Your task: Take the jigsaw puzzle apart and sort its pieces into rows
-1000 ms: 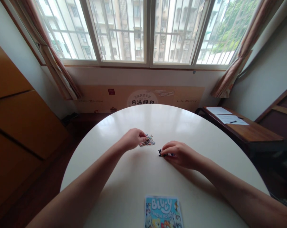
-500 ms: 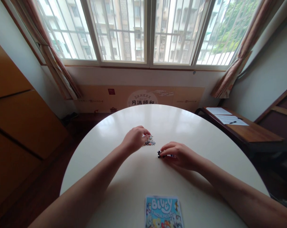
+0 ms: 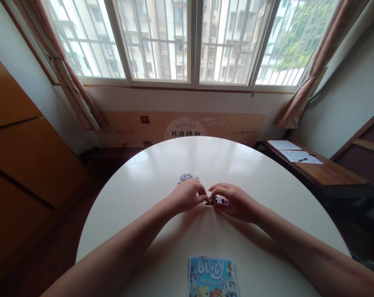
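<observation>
Beyond the blue picture sheet on the white table, a short strip of puzzle pieces is held by the curled right hand, while its left end is met by the narrowed left hand, whose grip on any piece cannot be told. Probably light, stiff and slippery on the glossy top, the strip is best held by its long edges, as its joints could be popped apart; farther off, the loose pile is seen.

Left hand now back from the loose pile and at the dark puzzle pieces.
</observation>
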`<act>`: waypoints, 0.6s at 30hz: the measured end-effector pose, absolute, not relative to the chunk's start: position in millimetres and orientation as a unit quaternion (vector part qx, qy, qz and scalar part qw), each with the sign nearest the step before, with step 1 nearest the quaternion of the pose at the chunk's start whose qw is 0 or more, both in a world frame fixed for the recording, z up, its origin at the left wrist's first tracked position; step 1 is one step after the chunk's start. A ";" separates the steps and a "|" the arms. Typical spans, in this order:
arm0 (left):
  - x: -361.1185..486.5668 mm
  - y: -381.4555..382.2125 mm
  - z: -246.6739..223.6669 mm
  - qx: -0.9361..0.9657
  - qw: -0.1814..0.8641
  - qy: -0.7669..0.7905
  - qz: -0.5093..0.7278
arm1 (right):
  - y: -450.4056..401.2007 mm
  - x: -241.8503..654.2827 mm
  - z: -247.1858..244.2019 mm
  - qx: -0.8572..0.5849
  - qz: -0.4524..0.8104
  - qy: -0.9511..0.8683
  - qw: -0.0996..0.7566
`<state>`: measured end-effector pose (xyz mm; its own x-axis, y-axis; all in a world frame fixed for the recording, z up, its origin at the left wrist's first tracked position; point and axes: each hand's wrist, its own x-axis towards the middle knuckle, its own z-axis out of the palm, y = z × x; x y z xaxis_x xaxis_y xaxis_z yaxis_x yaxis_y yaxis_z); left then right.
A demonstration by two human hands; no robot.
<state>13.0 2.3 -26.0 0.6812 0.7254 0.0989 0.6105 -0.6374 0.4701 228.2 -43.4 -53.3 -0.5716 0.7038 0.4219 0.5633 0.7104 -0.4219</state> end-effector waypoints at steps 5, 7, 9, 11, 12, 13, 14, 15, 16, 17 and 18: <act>10.5 6.6 -23.3 0.881 0.230 0.386 0.149 | -42.1 229.0 -53.5 -0.427 0.108 -0.845 0.305; 9.9 8.1 -22.6 0.877 0.237 0.386 0.160 | -40.4 230.3 -53.6 -0.429 0.111 -0.843 0.306; 9.7 8.9 -21.7 0.874 0.240 0.386 0.174 | -38.6 231.6 -53.8 -0.429 0.120 -0.837 0.316; 9.7 9.0 -20.3 0.868 0.243 0.390 0.187 | -37.0 232.9 -54.4 -0.437 0.135 -0.827 0.327; 9.7 8.9 -19.4 0.864 0.246 0.394 0.192 | -36.3 233.4 -55.0 -0.442 0.144 -0.821 0.331; 9.6 8.7 -18.5 0.860 0.252 0.398 0.196 | -35.6 233.9 -55.8 -0.446 0.155 -0.816 0.334; 9.5 8.6 -17.7 0.856 0.258 0.400 0.200 | -35.0 234.4 -56.7 -0.449 0.167 -0.810 0.337; 9.4 8.4 -17.1 0.853 0.265 0.401 0.204 | -34.5 234.7 -57.7 -0.452 0.180 -0.804 0.342; 9.4 8.3 -16.7 0.850 0.271 0.401 0.209 | -34.1 235.0 -58.5 -0.455 0.193 -0.797 0.347; 9.4 8.1 -16.5 0.847 0.276 0.400 0.216 | -33.9 235.1 -59.2 -0.458 0.207 -0.790 0.350; 9.5 7.8 -16.3 0.846 0.277 0.398 0.223 | -33.8 235.1 -59.6 -0.462 0.222 -0.783 0.353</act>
<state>9.5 7.8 -16.3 0.5837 0.7968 0.1562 0.5495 -0.5292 0.6466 235.1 -33.8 -59.6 -0.3241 0.8800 0.3473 0.5669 0.4745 -0.6734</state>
